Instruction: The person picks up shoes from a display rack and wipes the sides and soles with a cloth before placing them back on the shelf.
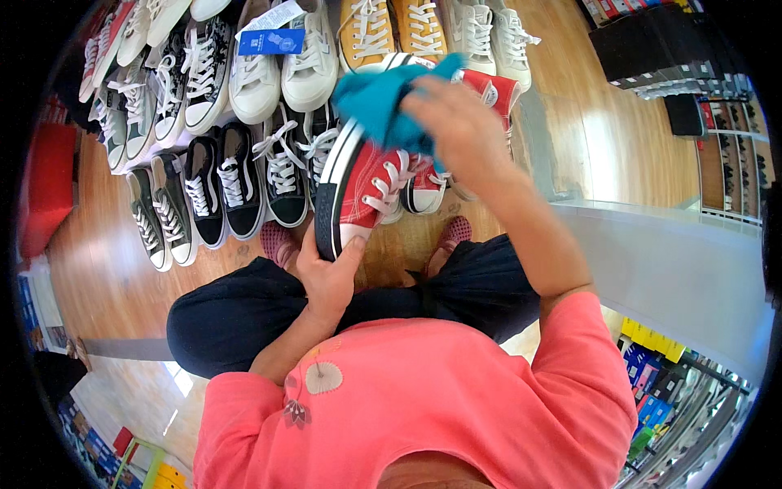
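Observation:
My left hand [330,266] grips the toe of a red canvas sneaker [366,186], thumb on its white toe cap. The shoe is tilted, so its black and white striped sole edge faces left. White laces run along its upper. My right hand [458,128], blurred, holds a teal cloth [385,104] against the heel end of the shoe. The cloth hides much of that end. Just beyond the cloth lies another red sneaker [489,91], and a red toe with a white cap [423,194] shows under my right wrist.
Rows of canvas sneakers stand ahead, among them black pairs [235,208], white pairs [308,67] and a mustard pair [369,30]. A blue tag [272,41] lies on one white shoe. Stacked black boxes [650,55] are at the upper right. A grey-white panel [666,263] stands at my right.

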`<state>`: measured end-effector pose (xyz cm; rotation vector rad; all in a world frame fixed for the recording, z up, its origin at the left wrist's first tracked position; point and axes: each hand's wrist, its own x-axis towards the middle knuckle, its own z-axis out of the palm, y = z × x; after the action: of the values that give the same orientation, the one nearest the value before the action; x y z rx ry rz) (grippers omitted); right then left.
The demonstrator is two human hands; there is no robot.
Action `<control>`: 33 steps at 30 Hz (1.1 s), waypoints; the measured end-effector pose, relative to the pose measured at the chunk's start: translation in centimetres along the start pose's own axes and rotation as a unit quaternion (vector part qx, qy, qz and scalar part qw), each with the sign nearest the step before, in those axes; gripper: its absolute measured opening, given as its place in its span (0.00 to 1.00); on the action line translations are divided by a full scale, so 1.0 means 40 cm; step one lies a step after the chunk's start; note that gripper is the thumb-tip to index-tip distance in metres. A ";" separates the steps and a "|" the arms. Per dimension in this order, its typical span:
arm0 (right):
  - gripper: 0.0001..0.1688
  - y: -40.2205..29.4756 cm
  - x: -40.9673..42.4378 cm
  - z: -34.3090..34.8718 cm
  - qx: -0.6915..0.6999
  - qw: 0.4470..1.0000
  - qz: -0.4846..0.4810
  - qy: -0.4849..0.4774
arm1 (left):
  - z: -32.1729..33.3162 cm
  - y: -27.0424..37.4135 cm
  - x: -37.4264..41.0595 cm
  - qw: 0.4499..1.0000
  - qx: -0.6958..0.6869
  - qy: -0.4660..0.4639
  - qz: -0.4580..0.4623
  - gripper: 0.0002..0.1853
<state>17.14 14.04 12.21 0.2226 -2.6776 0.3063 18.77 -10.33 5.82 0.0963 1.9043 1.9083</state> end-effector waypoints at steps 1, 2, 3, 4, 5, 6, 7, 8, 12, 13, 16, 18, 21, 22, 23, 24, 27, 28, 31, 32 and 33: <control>0.20 0.029 0.009 -0.010 -0.055 0.997 0.054 0.015 | 0.001 0.001 -0.004 1.000 0.003 -0.007 0.024 0.24; 0.20 0.041 0.012 -0.017 -0.055 0.994 0.091 0.018 | 0.001 -0.002 -0.007 0.999 0.006 -0.014 0.048 0.24; 0.20 0.049 0.010 -0.022 -0.054 0.990 0.130 0.021 | 0.001 -0.007 -0.009 0.997 0.010 -0.022 0.071 0.24; 0.20 0.053 0.008 -0.027 -0.053 0.984 0.168 0.024 | 0.002 -0.011 -0.009 0.995 0.031 -0.022 0.090 0.25; 0.20 0.039 0.002 -0.026 -0.032 0.991 0.132 0.016 | 0.001 -0.012 -0.010 0.997 0.026 -0.020 0.066 0.25; 0.20 0.007 -0.009 -0.013 -0.007 0.995 0.094 0.006 | 0.002 -0.007 -0.011 0.999 0.021 -0.016 0.042 0.25; 0.20 -0.031 -0.020 -0.004 0.018 0.998 0.056 -0.004 | 0.002 -0.005 -0.013 1.000 0.017 -0.010 0.016 0.25; 0.19 -0.077 -0.025 -0.008 0.059 0.998 -0.001 -0.029 | 0.002 -0.019 -0.011 1.000 -0.026 -0.007 0.014 0.24; 0.17 -0.195 -0.057 -0.018 0.174 0.977 -0.116 -0.041 | 0.020 -0.050 0.015 0.967 -0.253 0.020 0.011 0.20; 0.16 -0.188 -0.059 -0.019 0.147 0.983 -0.110 -0.004 | 0.025 -0.047 0.018 0.945 -0.325 0.035 0.013 0.18; 0.16 -0.139 -0.046 0.000 0.071 0.990 -0.089 0.082 | 0.003 -0.021 0.028 0.966 -0.256 -0.024 -0.028 0.20; 0.16 -0.165 -0.066 0.014 0.111 0.989 -0.085 0.038 | 0.003 -0.013 0.029 0.946 -0.320 -0.037 -0.037 0.19; 0.16 -0.218 -0.098 0.016 0.159 0.983 -0.088 -0.019 | -0.001 -0.027 0.031 0.920 -0.389 -0.046 -0.020 0.20; 0.17 -0.226 -0.108 0.016 0.175 0.980 -0.088 -0.029 | -0.004 -0.037 0.032 0.922 -0.383 -0.047 -0.037 0.21; 0.17 -0.232 -0.118 0.017 0.191 0.977 -0.087 -0.039 | -0.011 -0.051 0.033 0.924 -0.376 -0.049 -0.053 0.21; 0.16 -0.233 -0.130 0.017 0.217 0.970 -0.088 -0.062 | -0.018 -0.058 0.037 0.925 -0.370 -0.051 -0.069 0.22; 0.15 -0.223 -0.166 0.013 0.187 0.965 -0.112 -0.148 | -0.062 -0.060 0.066 0.864 -0.468 -0.055 -0.176 0.25; 0.13 -0.203 -0.180 0.024 0.181 0.965 -0.079 -0.170 | -0.052 -0.034 0.073 0.886 -0.443 -0.007 -0.133 0.25; 0.17 -0.120 -0.172 -0.003 0.178 0.984 0.017 -0.007 | -0.057 0.008 0.077 0.900 -0.423 0.012 -0.108 0.26; 0.21 -0.103 -0.161 -0.025 0.170 0.981 0.089 0.039 | -0.055 0.017 0.079 0.895 -0.433 0.004 -0.108 0.27; 0.24 -0.087 -0.151 -0.049 0.160 0.970 0.160 0.086 | -0.053 0.021 0.078 0.890 -0.442 -0.004 -0.109 0.27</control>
<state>24.03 11.83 11.92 -0.1402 -2.4734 0.8204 15.00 -11.16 5.71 -0.3710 0.8290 2.3876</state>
